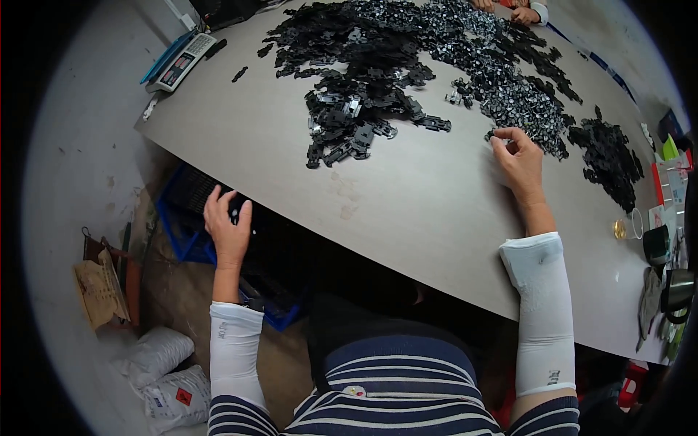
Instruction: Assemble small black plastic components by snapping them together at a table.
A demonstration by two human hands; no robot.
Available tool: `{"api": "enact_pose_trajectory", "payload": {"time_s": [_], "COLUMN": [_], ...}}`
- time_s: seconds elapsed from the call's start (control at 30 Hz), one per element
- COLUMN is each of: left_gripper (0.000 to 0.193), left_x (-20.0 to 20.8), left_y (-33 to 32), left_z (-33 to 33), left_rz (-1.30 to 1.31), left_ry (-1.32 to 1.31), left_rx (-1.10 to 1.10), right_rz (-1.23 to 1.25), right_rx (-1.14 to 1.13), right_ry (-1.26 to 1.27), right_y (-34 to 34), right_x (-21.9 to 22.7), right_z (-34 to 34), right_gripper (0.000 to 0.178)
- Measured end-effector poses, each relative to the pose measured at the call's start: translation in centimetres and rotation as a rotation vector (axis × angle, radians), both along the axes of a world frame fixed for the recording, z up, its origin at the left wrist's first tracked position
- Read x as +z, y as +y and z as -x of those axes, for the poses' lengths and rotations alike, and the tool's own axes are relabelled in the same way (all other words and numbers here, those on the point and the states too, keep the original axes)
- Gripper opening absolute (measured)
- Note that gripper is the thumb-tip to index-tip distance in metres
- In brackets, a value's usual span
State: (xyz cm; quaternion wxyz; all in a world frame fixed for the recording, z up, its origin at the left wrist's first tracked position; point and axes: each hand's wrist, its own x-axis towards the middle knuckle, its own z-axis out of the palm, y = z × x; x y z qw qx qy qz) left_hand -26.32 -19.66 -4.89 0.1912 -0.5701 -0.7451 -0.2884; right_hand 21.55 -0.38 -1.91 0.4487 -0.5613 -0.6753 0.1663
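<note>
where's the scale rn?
Head view, far left corner of the table: the scale sits left of the black parts pile.

Parts pile (436,65) on table (407,211); crate (189,218) below, left.

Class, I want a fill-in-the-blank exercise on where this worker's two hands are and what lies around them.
1. The right hand picks at small ____ plastic parts on the table.
2. The left hand reaches down into a ____ crate beside the table.
3. A weighing scale sits at the table's far ____ corner.

Missing words: black; blue; left
</note>
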Motion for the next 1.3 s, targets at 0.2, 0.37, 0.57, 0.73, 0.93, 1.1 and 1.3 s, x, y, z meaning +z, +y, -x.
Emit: {"api": "enact_pose_trajectory", "payload": {"time_s": [0.2,0.37,0.57,0.73,0.93,1.1,1.3], "left_gripper": [0.022,0.021,0.028,0.033,0.013,0.011,0.022], "left_x": [3.7,6.1,4.8,3.1,4.2,5.6,5.1], "left_y": [5.4,12.3,18.8,21.6,21.3,19.9,19.2], "left_z": [-5.5,-16.1,-24.4,-26.5,-27.1,-27.5,-26.3], "left_rz": [-0.003,0.087,0.18,0.284,0.192,0.169,0.585], "left_ry": [-0.178,-0.315,-0.01,0.381,0.142,-0.444,-1.384], "left_rx": [-0.31,-0.749,-0.854,-0.577,-0.762,-0.971,-0.919], "right_rz": [-0.005,0.004,-0.001,-0.049,-0.039,-0.149,-0.328], "right_rx": [0.031,0.046,0.083,0.099,0.101,0.222,0.31], "right_ry": [0.021,0.052,0.058,0.026,0.0,0.077,-0.028], "right_y": [0.2,0.1,-0.1,-0.3,-0.4,-1.2,-1.7], "right_x": [-0.5,-0.7,-0.8,-0.3,0.1,1.2,1.6], "right_z": [-0.3,-0.7,0.0,0.4,0.4,2.0,2.7], "right_gripper": [0.015,0.015,0.015,0.014,0.014,0.025,0.027]}}
